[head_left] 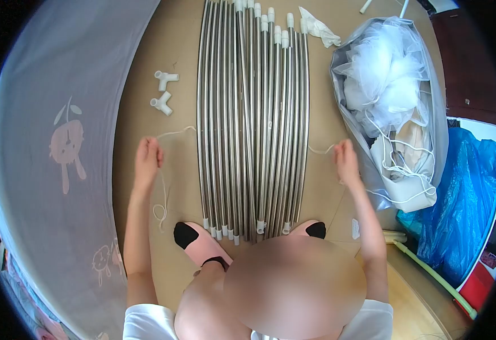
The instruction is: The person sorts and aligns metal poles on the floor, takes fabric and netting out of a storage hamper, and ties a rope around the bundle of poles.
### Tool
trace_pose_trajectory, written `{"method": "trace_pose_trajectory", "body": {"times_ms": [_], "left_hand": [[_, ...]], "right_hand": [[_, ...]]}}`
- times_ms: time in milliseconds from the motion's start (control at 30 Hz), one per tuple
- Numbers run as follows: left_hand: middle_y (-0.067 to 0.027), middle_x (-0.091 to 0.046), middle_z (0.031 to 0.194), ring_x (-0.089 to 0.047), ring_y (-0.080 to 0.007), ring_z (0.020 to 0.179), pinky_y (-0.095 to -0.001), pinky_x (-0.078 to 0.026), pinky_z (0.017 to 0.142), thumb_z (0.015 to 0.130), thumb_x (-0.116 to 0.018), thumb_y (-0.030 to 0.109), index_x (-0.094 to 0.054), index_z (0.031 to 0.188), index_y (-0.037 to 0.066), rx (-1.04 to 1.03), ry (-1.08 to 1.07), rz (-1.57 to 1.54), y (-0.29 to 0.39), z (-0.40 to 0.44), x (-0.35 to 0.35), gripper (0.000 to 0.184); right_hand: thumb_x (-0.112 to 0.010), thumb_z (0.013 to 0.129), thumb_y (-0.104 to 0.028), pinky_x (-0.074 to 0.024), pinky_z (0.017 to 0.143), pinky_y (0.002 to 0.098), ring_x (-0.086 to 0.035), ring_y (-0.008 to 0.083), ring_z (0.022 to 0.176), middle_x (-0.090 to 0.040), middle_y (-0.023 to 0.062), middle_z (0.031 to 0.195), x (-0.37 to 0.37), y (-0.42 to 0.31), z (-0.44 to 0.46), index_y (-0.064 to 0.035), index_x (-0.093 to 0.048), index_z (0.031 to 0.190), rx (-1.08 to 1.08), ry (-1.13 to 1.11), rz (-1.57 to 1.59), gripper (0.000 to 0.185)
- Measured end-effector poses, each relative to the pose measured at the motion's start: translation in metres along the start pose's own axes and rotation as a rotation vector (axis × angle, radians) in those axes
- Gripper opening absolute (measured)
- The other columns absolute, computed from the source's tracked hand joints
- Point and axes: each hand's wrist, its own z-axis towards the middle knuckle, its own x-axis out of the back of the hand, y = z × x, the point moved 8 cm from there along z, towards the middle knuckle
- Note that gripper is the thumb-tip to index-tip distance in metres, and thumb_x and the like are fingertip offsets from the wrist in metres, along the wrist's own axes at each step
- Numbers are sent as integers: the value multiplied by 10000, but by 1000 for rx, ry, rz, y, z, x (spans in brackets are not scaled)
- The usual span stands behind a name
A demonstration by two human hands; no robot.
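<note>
Many metal tubes [231, 124] lie side by side on the floor in front of me, several with white plastic end pieces. A thin white cord [175, 132] comes out from under them on both sides. To the left of the tubes my left hand [148, 154] is closed on the cord, whose loose tail hangs down in a loop. On the right side my right hand [346, 158] pinches the other end of the cord. Two white plastic connectors [165, 80] rest on the floor above my left hand.
A grey bag [438, 113] holding white netting [381, 73] and cords stands at the right, beside a blue plastic bag [466, 198]. Grey fabric with rabbit prints [83, 68] covers the left side. My feet in pink slippers [204, 246] are at the tubes' near ends.
</note>
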Motion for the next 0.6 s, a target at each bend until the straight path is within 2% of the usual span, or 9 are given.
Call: {"method": "trace_pose_trajectory", "body": {"times_ms": [100, 167, 267, 333, 400, 467, 500, 567, 600], "left_hand": [[63, -305, 580, -284, -31, 495, -186, -230, 443, 915, -419, 243, -429, 810, 96, 26, -133, -134, 71, -5, -14, 181], [69, -271, 578, -254, -31, 491, -185, -207, 440, 911, -431, 250, -435, 815, 107, 21, -235, -179, 100, -14, -33, 173], [82, -282, 581, -251, -23, 492, -180, -205, 442, 906, -442, 219, -463, 858, 85, 64, -383, -222, 119, -29, -86, 144], [79, -320, 589, -267, -21, 494, -179, -209, 446, 901, -443, 177, -488, 917, 56, 16, -644, -192, 130, -39, -126, 130], [69, -345, 590, -296, -17, 508, -176, -237, 453, 895, -453, 173, -506, 929, 43, -17, -649, -160, 136, -41, -146, 145], [60, -371, 591, -325, -13, 522, -174, -266, 460, 889, -463, 169, -524, 940, 30, -47, -654, -129, 137, -42, -163, 161], [21, -424, 593, -382, -54, 522, -195, -310, 475, 885, -465, 165, -524, 939, 23, -90, -689, -58, 134, -44, -173, 163], [-17, -478, 596, -438, -94, 522, -217, -353, 490, 881, -468, 160, -524, 937, 15, -134, -723, 14, 123, -48, -194, 165], [-67, -515, 632, -486, -160, 541, -256, -383, 511, 877, -466, 156, -529, 928, 13, -378, -726, 94, 130, -55, -206, 165]], "right_hand": [[-465, 892, -248, -320, 458, 227, -420, 99, 515, -420, -13, 586, 32, -35, 19, -74, -468, 814, 43, 40, 346, 190], [-470, 891, -256, -275, 448, 178, -370, 32, 516, -397, -60, 595, 21, -74, 12, -90, -471, 834, -216, -418, 936, 175], [-470, 890, -285, -261, 452, 159, -370, 11, 528, -413, -67, 601, 4, -120, 7, -97, -473, 868, -173, -564, 775, 189], [-493, 878, -277, -275, 455, 162, -384, 18, 534, -430, -60, 609, -11, -146, -2, -97, -476, 879, -194, -569, 696, 181], [-517, 867, -269, -288, 458, 166, -398, 25, 540, -446, -53, 617, -30, -160, -8, -96, -480, 889, -217, -573, 618, 178], [-564, 832, -205, -357, 486, 191, -441, 50, 561, -480, -24, 634, -42, -183, -9, -54, -475, 934, 48, -546, 566, 203], [-564, 832, -205, -357, 486, 191, -441, 50, 561, -480, -24, 634, -51, -188, -12, -54, -475, 934, 47, -545, 565, 203], [-575, 781, -90, -420, 570, 223, -513, 87, 627, -536, 26, 675, -64, -211, -25, -21, -501, 960, 303, -602, 474, 206], [-575, 781, -90, -420, 570, 223, -513, 87, 627, -536, 26, 675, -73, -206, -26, -21, -501, 960, 306, -602, 475, 206]]}}
